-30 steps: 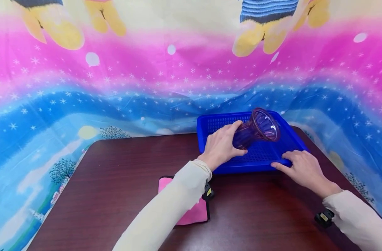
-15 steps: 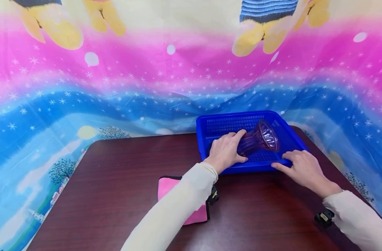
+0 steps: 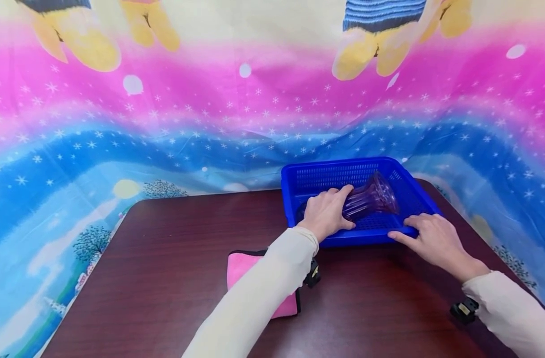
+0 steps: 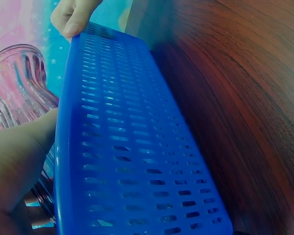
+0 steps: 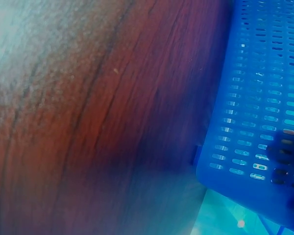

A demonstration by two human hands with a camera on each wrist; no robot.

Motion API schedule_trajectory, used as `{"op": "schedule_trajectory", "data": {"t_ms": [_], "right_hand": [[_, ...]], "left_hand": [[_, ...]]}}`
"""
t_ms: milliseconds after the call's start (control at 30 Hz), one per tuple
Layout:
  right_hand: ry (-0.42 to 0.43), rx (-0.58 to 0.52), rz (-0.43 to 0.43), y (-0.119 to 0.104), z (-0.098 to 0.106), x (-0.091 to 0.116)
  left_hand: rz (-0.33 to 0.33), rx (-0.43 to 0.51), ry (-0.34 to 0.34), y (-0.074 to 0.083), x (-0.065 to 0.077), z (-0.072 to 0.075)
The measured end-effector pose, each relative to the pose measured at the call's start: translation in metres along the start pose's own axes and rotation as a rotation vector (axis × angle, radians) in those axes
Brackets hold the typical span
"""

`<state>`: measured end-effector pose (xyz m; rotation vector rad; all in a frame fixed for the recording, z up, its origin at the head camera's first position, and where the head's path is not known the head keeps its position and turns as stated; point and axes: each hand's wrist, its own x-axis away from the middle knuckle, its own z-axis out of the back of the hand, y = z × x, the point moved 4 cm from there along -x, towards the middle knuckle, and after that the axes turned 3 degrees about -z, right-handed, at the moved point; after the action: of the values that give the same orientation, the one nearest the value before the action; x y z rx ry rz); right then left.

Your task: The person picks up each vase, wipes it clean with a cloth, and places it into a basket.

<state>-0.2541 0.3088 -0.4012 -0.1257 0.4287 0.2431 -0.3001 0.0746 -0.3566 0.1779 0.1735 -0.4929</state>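
A purple-tinted, ribbed glass vase (image 3: 374,196) lies on its side in a blue plastic basket (image 3: 361,239), its flared mouth toward the right. Inside the basket, my left hand (image 3: 325,211) grips the vase from above around its body, hiding the base end. The left wrist view shows the vase's mouth (image 4: 19,73) rising over the rim beside the thumb. At the basket's front right corner, my right hand (image 3: 435,244) holds the rim, thumb along the front and fingers over the edge. The right wrist view shows the perforated side wall (image 5: 255,112) but not that hand.
A pink cloth (image 3: 243,268) with black edging lies on the dark wooden table (image 3: 165,278), partly under the left forearm in view. A printed curtain (image 3: 209,109) hangs close behind the table, and the basket stands near the back right edge.
My left hand has lowered the vase into the basket, and its mouth has dropped from above the back rim to lie inside. The right hand has stayed on the rim.
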Motion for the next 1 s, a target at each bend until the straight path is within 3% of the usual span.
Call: {"op": "schedule_trajectory", "data": {"t_ms": [433, 1000], "right_hand": [[-0.024, 0.01, -0.001, -0.001, -0.001, 0.001], [-0.044, 0.02, -0.006, -0.001, 0.002, 0.0]], "left_hand": [[-0.029, -0.085, 0.022, 0.002, -0.007, -0.012], [0.015, -0.123, -0.112, -0.002, -0.017, -0.024]]}}
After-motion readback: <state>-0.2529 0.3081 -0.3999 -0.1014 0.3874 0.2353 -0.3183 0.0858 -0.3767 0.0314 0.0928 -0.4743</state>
